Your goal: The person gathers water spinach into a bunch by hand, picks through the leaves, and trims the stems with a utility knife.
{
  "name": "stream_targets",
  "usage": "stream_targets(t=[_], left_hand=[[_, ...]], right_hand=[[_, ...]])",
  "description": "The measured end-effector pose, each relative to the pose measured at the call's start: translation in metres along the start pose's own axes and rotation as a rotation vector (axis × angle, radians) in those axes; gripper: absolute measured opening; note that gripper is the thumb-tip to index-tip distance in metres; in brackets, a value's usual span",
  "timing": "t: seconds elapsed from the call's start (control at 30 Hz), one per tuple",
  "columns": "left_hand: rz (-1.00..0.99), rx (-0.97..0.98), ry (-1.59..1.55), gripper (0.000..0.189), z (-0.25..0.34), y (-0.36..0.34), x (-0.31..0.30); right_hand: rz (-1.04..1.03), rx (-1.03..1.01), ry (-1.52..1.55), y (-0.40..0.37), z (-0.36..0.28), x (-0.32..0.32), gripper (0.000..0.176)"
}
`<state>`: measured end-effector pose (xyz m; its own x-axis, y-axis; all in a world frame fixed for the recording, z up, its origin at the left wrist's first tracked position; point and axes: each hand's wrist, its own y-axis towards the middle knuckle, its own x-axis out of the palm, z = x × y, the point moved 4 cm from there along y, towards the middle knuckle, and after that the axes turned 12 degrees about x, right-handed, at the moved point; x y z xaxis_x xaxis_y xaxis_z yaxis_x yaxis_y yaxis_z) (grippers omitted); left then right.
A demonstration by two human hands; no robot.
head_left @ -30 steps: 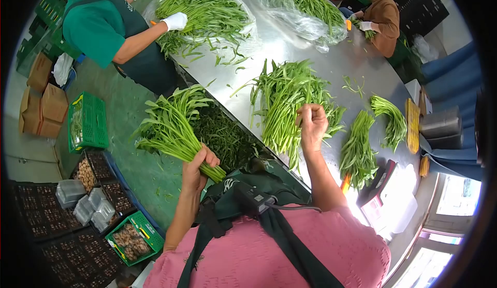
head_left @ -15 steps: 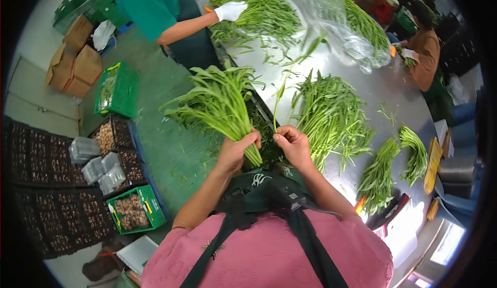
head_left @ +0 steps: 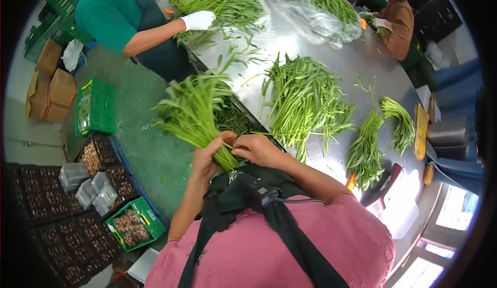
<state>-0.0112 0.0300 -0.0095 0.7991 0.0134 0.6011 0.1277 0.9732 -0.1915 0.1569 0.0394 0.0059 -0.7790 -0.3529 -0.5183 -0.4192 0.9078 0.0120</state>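
Note:
My left hand [head_left: 207,154] is wrapped round the lower stems of a thick bunch of leafy greens [head_left: 195,113], which look like water spinach. The leaves fan out up and to the left; the cut ends stick out below my fist. Right against these stems, my right hand [head_left: 257,150] is closed with its fingertips pinching a thin green stem [head_left: 263,133] that trails off to the right. Part of that stem is hidden by my fingers. A loose pile of the same greens [head_left: 305,99] lies on the metal table [head_left: 248,89] beyond my right hand.
Two bundles of greens [head_left: 365,151] [head_left: 399,125] lie at the right. Across the table are bagged greens [head_left: 331,8] and a gloved co-worker [head_left: 396,26]; another co-worker [head_left: 111,16] stands at the left. Green crates [head_left: 96,107] and a crate of brown produce [head_left: 132,227] sit on the floor.
My right hand has come left from beside the pile to the bunch's stems, bringing the thin stem with it. The bunch has dropped slightly, and the whole view has shifted.

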Motion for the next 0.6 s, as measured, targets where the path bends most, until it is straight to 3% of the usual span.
stream_targets(t=[0.07,0.13,0.17,0.27,0.37,0.43,0.53,0.6], left_hand=[[0.034,0.034,-0.015,0.024,0.006,0.004,-0.011],[0.076,0.158,-0.072,0.018,0.017,0.006,-0.022],[0.074,0.156,-0.072,0.018,0.019,0.007,-0.026],[0.160,0.223,-0.097,0.017,0.026,0.006,-0.034],[0.161,0.206,-0.087,0.017,0.024,0.005,-0.036],[0.144,0.193,-0.077,0.018,0.020,0.005,-0.033],[0.113,0.160,-0.079,0.017,0.015,0.006,-0.021],[0.092,0.131,-0.088,0.016,0.013,0.007,-0.014]], right_hand=[[0.053,-0.035,-0.115,-0.012,0.016,-0.009,0.024],[0.157,0.296,-0.502,-0.030,0.047,-0.028,0.032],[0.058,0.494,-0.707,-0.039,0.062,-0.036,0.040],[0.052,0.821,-0.788,-0.069,0.094,-0.064,0.039],[0.185,0.779,-0.720,-0.086,0.110,-0.070,0.036],[0.213,0.777,-0.726,-0.079,0.088,-0.072,0.027],[0.496,0.311,-0.551,-0.061,0.056,-0.067,0.014],[0.491,0.223,-0.477,-0.040,0.038,-0.053,0.014]])
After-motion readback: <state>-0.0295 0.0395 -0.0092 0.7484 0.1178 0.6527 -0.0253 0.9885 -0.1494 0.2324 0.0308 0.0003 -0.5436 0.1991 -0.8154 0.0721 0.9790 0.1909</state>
